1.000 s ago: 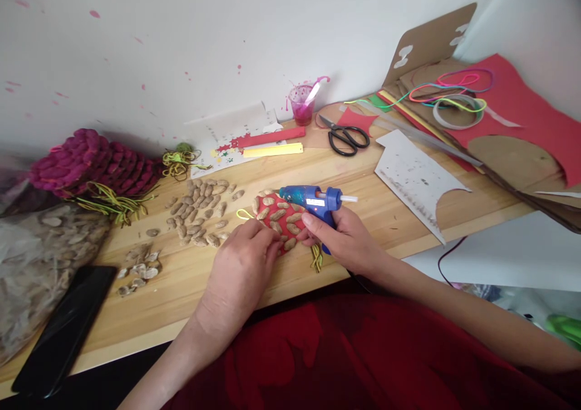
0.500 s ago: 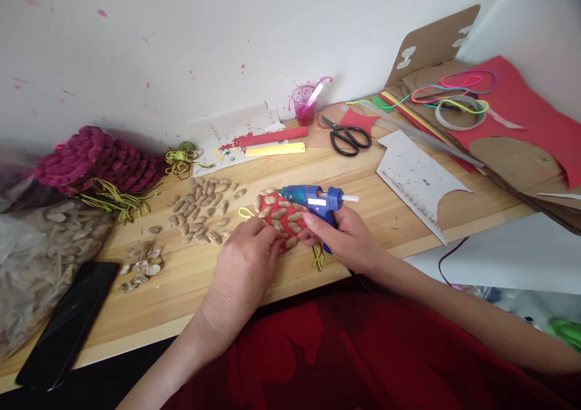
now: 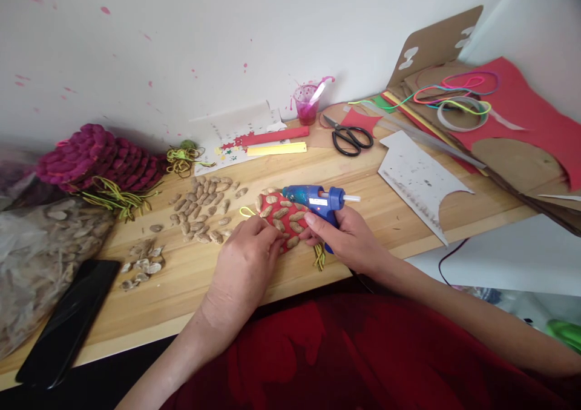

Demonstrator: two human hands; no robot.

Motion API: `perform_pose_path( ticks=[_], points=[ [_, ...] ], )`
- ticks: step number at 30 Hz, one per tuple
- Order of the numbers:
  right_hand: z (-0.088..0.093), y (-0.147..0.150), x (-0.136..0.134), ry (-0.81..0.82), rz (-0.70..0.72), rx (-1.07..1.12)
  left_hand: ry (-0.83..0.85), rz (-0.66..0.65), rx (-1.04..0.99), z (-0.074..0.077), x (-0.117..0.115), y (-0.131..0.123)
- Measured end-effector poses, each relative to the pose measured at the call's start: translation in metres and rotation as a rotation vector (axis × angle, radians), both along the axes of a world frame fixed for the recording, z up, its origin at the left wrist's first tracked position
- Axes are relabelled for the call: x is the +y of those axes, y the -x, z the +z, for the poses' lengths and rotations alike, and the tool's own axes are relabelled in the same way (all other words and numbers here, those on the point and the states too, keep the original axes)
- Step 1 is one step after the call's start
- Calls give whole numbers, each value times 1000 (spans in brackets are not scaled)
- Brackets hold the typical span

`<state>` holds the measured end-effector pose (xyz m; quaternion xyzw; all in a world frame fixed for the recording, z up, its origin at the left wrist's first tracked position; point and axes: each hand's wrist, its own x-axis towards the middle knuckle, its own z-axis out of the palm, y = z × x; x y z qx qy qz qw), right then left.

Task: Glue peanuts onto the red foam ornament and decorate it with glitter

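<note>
A blue hot glue gun with a clear glue stick at its back is gripped in my right hand, its nozzle pointing left. Under it lies a red piece covered with peanuts in their shells, with a yellow cord loop at its upper left and yellow-green tassel strands at its lower right. My left hand rests at the near left edge of this piece, fingertips pinched together over it; what they hold, if anything, is hidden. Loose peanuts are spread just left of the piece.
Cracked shells, a black phone and a plastic bag of peanuts lie left. Behind are stacked magenta pieces, scissors and a pink-stained cup. Cut white card and cardboard with coloured cords lie right.
</note>
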<state>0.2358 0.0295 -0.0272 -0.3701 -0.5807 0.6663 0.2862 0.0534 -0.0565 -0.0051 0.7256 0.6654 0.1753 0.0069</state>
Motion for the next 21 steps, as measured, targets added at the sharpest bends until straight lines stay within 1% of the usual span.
perform_pose_path(
  ticks=[4,10,18,21],
  points=[
    [1,0,0,8,-3,10,-8,2,9,0,0,-1],
    [0,0,-1,-11,2,3,28,13,0,0,0,0],
    [-1,1,-1,-11,-16,-3,-16,4,36,-2,0,-1],
    [0,2,-1,-5,-36,-3,-3,11,18,-3,-1,-1]
  ],
)
